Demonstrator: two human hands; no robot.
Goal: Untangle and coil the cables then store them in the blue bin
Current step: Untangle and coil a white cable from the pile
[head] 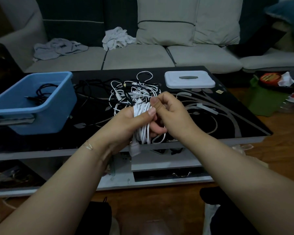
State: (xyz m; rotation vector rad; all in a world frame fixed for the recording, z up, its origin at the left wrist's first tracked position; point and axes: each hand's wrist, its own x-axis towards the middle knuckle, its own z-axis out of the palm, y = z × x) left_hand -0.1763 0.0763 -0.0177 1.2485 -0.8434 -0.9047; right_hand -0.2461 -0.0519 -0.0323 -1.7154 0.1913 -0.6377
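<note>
The left hand point(134, 119) grips a white coil point(143, 126) of cable, its fingers curled round the bundle and the thumb pressed across the front of the strands, so this grip is closed on the coil. The coil hangs above the near edge of the table point(227, 116), and a white plug point(135, 149) dangles from its lower end, below the table's edge. The right hand point(170, 112) sits just beside the left, touching the coil at its top; its thumb and forefinger are pressed together in a pinch on the cable there, while the other fingers curl in behind the bundle. Behind the hands, in the middle of the table, lies a tangle point(131, 94) of white and black cables, with one white loop reaching toward the far edge. More black cable point(92, 83) trails from the tangle to the left, toward the bin point(46, 106). The blue bin stands at the left end of the table, well apart from the hands, and a black cord point(42, 94) already lies inside it. A white lid point(189, 79) with a grey handle rests on the far right part of the table. Beyond the table is a sofa point(143, 58) with crumpled cloths point(115, 38) on its seat.
</note>
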